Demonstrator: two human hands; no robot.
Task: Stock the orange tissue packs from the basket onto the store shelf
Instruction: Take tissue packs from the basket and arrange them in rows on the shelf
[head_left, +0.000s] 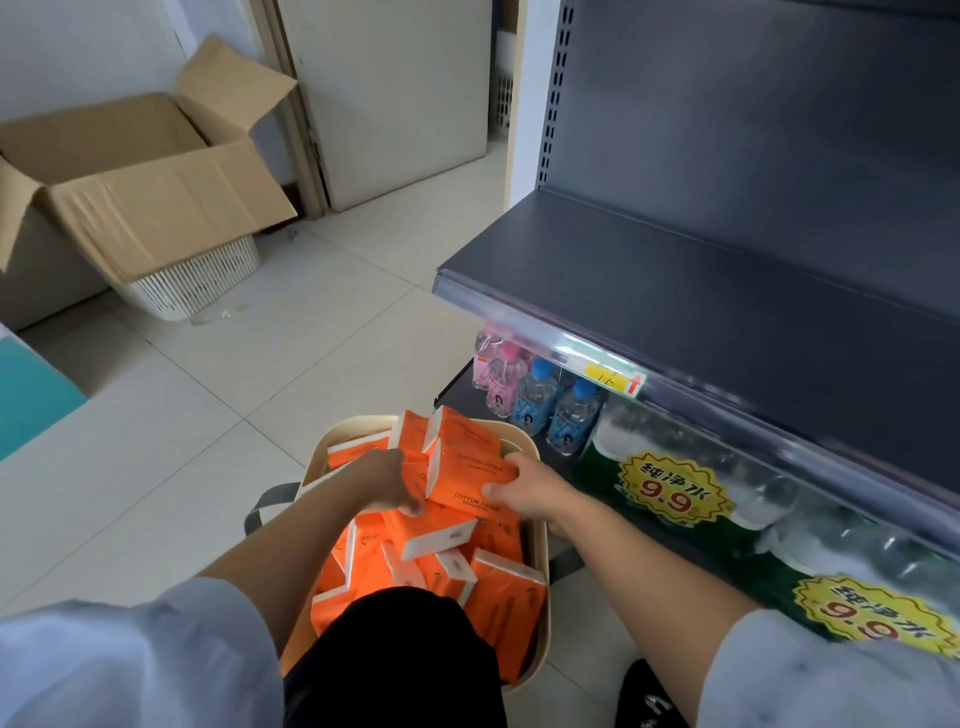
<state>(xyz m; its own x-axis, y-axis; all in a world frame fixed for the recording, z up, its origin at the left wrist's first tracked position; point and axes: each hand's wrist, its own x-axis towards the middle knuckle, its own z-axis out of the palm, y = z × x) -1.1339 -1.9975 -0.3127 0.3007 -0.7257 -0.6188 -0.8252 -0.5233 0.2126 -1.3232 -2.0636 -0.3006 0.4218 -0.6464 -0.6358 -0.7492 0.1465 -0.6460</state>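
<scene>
Sleeves (130, 665), pale grey, fill the 7 and 5 o'clock corners, with a black-clad knee (395, 649) at 6 o'clock and a black shoe (647, 696) just to its right on the tiled floor. Past the knee, at about the middle of the lower half, a cream basket (525, 442) stands on the floor, heaped with orange packs (441, 551) lying at all angles, white ends showing. Both forearms reach into it. At the heap's top a stack (470, 483) of two packs printed "COTTON TISSUE" is caught between the hands: the left hand (382, 480) curls its fingers against the stack's 9 o'clock end, and the right hand (524, 491) grips the 3 o'clock end, thumb on top. The stack touches the packs beneath it. A grey handle (270, 501) juts from the basket at 9 o'clock. From 1 to 3 o'clock runs the dark grey shelf (701, 312), bare on top, with a clear strip along its front edge bearing a yellow tag (613, 378). Beneath it stand bottles (540, 400) with pink and blue caps, and beside them, toward 4 o'clock, green-wrapped water packs (670, 483) marked 9.9. At 10 o'clock an open carton (140, 182) rests on a white slatted bin (197, 280). A pale door (395, 98) is at 12 o'clock.
</scene>
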